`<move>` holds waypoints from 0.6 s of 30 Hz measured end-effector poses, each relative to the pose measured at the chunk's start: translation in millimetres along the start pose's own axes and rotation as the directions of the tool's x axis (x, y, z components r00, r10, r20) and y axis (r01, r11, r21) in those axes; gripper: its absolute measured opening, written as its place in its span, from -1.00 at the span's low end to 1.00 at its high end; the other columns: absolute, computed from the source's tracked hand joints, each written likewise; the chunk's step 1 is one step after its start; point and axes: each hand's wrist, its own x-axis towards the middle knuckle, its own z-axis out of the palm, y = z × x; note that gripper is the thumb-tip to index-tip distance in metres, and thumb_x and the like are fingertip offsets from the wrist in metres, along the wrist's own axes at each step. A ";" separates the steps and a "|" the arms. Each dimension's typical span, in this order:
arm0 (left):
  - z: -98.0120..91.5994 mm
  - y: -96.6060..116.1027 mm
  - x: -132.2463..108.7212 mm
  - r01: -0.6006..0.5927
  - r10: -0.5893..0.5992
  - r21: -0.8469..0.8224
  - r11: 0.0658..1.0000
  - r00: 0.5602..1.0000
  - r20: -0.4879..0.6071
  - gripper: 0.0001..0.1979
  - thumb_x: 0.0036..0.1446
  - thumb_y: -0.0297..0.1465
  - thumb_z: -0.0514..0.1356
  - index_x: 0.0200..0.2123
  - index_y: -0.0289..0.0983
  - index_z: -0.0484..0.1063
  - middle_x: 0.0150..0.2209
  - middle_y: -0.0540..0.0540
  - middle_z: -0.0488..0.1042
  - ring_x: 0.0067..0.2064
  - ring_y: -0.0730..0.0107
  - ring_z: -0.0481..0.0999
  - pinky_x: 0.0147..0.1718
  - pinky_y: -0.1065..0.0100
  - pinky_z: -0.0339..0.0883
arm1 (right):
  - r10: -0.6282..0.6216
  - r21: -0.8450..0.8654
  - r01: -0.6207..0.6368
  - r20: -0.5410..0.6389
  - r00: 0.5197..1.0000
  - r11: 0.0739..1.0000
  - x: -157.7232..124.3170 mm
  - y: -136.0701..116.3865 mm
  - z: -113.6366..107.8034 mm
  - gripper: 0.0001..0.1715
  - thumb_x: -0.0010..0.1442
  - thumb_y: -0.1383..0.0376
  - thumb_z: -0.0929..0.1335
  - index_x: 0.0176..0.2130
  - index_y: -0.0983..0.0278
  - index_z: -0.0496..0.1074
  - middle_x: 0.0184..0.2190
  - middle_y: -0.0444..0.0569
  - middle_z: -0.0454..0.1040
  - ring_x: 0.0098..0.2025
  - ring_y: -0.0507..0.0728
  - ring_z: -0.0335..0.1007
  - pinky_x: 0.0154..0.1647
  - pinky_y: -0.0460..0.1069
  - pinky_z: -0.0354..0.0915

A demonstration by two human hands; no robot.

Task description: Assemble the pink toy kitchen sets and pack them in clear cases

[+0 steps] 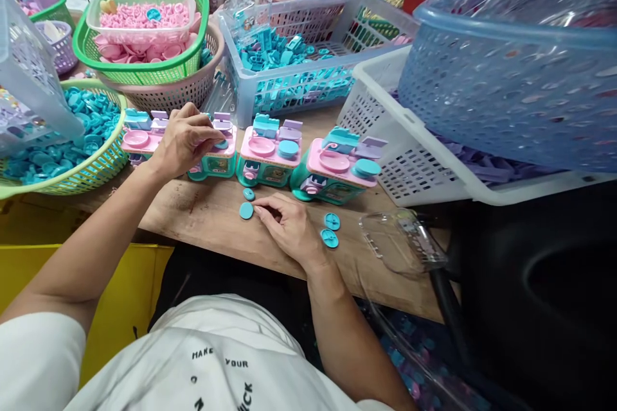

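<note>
A row of toy kitchen units with pink tops stands along the table, among them a middle unit and a right-hand unit, each bearing a pink basin and a teal disc. Over a unit left of the middle, my left hand has its fingers closed at a small teal disc on the pink top. My right hand rests low on the wood, fingers curled, its fingertips at the edge of a loose teal disc. A smaller teal disc lies just behind. Two upturned teal discs lie to the right.
A yellow-green basket of teal parts sits left. Behind the units stand a green basket of pink parts and a clear blue crate of teal parts. A white crate and clear plastic pieces are at right.
</note>
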 end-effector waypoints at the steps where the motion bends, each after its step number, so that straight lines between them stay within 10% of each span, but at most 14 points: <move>1: -0.2 -0.1 0.1 0.001 -0.001 0.003 1.000 1.000 0.006 -0.71 0.33 -0.22 0.13 -0.28 -0.19 0.61 -0.34 -0.11 0.54 -0.12 0.18 0.42 -0.03 0.05 0.24 | -0.002 0.002 0.002 -0.002 1.000 1.000 -0.4 -0.1 -0.2 -0.82 0.32 0.30 0.34 -0.21 0.23 0.58 -0.36 -0.04 0.53 -0.33 0.11 0.43 -0.28 0.00 0.32; 18: -6.0 20.5 -1.1 -0.036 0.023 0.120 0.992 0.994 0.108 -0.72 0.31 -0.31 0.06 -0.29 -0.15 0.57 -0.31 -0.06 0.54 -0.18 0.21 0.44 -0.08 0.08 0.15 | -0.181 -0.207 0.188 0.052 0.982 0.960 -4.6 -5.1 10.2 -0.81 0.28 0.32 0.39 -0.10 0.23 0.57 -0.16 0.07 0.51 -0.05 0.22 0.41 -0.02 0.10 0.38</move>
